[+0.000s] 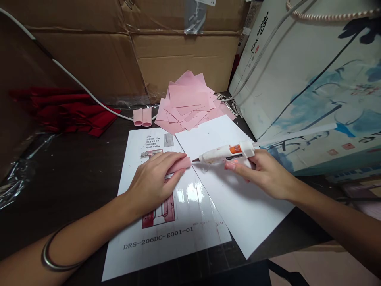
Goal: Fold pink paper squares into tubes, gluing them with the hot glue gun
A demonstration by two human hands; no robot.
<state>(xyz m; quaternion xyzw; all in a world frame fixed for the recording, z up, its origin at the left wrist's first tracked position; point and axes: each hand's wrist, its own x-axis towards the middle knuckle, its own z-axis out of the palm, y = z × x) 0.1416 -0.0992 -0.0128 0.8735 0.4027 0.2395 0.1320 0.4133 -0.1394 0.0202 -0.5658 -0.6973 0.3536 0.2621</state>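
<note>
Pink folded piece (182, 164) lies over the printed sheet (202, 234), held between the fingers and thumb of my left hand (155, 174) — its right end exposed. My right hand (269, 174) grips the white glue gun (218, 154), the tapered nozzle (196, 160) positioned just beside that end; I cannot tell whether they touch. A blank white sheet (247, 222) lies below the gun — beyond it, two pink tubes (142, 117) sit left of a heap of pink sheets (189, 97).

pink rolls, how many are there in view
3: one pink roll in the left hand, a second roll and a third roll side by side left of the pink sheets. Others may be hidden.
</note>
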